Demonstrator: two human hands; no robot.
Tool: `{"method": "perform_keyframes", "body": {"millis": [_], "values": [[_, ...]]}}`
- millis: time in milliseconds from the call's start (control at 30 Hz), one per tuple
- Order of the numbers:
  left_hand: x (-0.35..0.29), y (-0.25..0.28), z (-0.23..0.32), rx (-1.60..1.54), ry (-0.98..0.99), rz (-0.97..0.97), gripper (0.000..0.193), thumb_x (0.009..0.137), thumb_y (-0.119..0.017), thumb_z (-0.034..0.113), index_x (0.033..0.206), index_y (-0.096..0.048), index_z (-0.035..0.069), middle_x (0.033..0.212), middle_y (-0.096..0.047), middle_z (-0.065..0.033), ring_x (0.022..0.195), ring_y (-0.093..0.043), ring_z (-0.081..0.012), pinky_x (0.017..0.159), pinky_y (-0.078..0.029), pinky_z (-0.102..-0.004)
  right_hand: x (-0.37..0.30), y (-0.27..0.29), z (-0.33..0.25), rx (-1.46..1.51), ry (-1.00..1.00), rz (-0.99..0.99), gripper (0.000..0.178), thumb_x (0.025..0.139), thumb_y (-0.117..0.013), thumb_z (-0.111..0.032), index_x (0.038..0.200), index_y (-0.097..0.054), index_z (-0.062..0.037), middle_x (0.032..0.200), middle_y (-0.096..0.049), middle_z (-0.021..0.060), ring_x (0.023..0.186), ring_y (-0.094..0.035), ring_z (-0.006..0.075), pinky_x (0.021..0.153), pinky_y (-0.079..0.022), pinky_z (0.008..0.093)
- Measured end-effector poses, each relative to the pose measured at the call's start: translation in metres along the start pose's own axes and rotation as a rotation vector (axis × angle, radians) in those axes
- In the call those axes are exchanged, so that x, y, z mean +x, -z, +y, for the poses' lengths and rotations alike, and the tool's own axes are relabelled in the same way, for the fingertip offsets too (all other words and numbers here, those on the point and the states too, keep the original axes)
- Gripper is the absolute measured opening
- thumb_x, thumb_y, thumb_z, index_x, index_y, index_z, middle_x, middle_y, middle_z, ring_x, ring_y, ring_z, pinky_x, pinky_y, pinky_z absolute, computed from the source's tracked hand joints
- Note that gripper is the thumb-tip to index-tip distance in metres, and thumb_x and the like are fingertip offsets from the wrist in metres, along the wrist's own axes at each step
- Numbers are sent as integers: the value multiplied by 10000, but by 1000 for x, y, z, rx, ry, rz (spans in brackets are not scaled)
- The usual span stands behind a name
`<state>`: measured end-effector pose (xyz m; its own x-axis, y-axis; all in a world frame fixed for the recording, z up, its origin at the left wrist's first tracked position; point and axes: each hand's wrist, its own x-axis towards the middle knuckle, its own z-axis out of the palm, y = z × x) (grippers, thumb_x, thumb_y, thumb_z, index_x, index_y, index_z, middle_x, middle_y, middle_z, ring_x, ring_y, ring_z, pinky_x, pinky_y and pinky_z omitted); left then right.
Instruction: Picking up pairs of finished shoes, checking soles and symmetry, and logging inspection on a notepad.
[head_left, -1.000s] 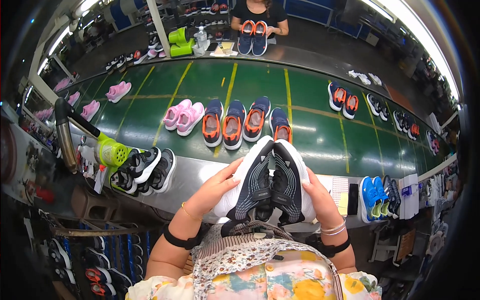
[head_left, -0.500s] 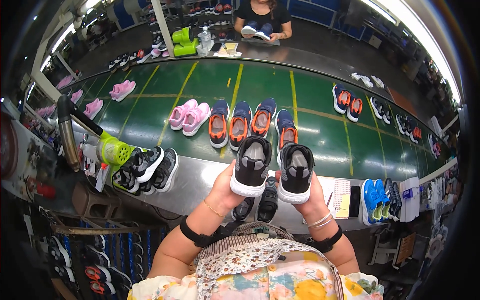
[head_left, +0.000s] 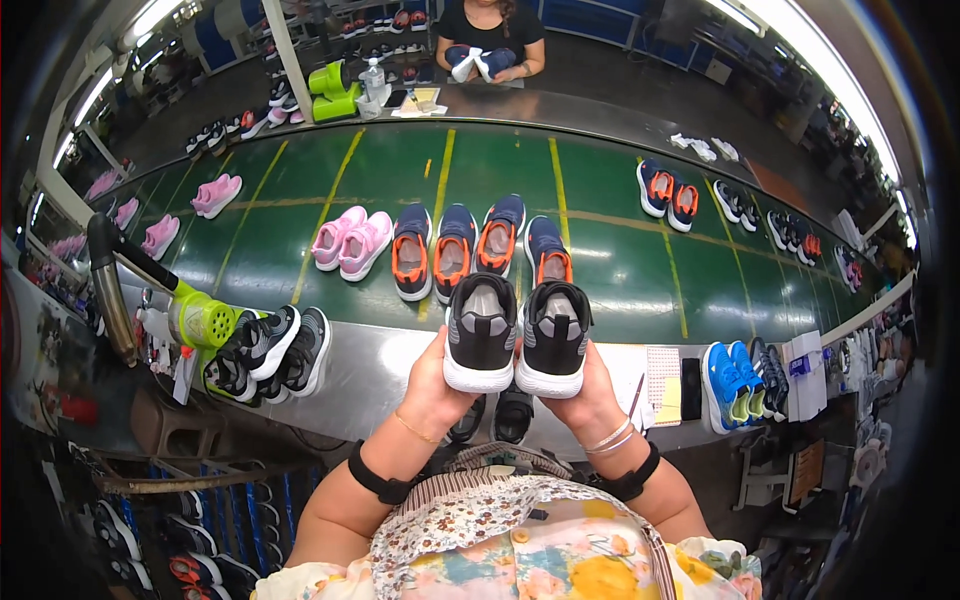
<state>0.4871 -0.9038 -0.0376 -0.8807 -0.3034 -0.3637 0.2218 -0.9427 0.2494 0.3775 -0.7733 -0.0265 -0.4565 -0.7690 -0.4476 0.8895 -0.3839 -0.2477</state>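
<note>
In my left hand (head_left: 432, 388) is a black and grey sneaker (head_left: 481, 340) with a white sole, its heel turned toward me. My right hand (head_left: 592, 395) grips the matching sneaker (head_left: 553, 345) beside it. The two shoes sit side by side at the same height, heels almost touching, above the metal edge of the bench (head_left: 380, 352). Below them, partly hidden by my hands and the held pair, stand dark shoes (head_left: 513, 415). Just beyond the held pair, navy sneakers with orange linings (head_left: 453, 250) rest on the green belt (head_left: 610, 270).
Pink sneakers (head_left: 352, 243) stand on the belt to the left. A green hot-air tool (head_left: 205, 318) and black-grey sneakers (head_left: 305, 352) are at the bench's left. Rightward lie papers (head_left: 625, 375), a black phone (head_left: 691, 388) and blue sneakers (head_left: 725, 388). Opposite, a person (head_left: 490, 40) holds navy shoes.
My hands have brought the two sneakers closer together, so the gap between them has narrowed. The whole view has shifted slightly. Across the belt, the person has turned the navy shoes.
</note>
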Motion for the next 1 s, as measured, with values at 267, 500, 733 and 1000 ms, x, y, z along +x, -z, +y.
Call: {"method": "perform_keyframes", "body": {"millis": [267, 500, 733, 1000], "values": [[-3, -8, 0, 61, -29, -43, 318, 920, -370, 227, 1122, -527, 39, 1047, -600, -125, 930, -593, -262, 847, -482, -409, 8, 21, -1, 70, -45, -252, 508, 958, -171, -396, 1238, -438, -67, 1169, -536, 142, 1063, -521, 331, 950, -401, 468], [-5, -2, 7, 60, -14, -26, 332, 918, -374, 248, 1127, -525, 39, 1056, -597, -121, 939, -587, -265, 859, -471, -419, 11, 17, 5, 40, -44, -224, 490, 959, -181, -385, 1241, -435, -75, 1174, -536, 134, 1066, -523, 311, 950, -399, 465], [-10, 7, 18, 146, -54, -17, 460, 963, -237, 383, 1277, -382, 79, 1268, -470, -92, 1150, -473, -254, 956, -400, -430, 9, 9, 12, -36, 12, -94, 458, 930, -327, -434, 1237, -458, -121, 1192, -530, 69, 1091, -503, 250, 963, -380, 423], [-22, 17, 39, 244, -491, 91, 300, 861, -581, 164, 1125, -438, 145, 1079, -503, -19, 1020, -497, -187, 895, -431, -462, 0, 19, -3, -271, 330, -154, 320, 898, -509, -297, 1156, -456, -115, 1106, -560, 50, 1072, -506, 208, 952, -369, 460]]}}
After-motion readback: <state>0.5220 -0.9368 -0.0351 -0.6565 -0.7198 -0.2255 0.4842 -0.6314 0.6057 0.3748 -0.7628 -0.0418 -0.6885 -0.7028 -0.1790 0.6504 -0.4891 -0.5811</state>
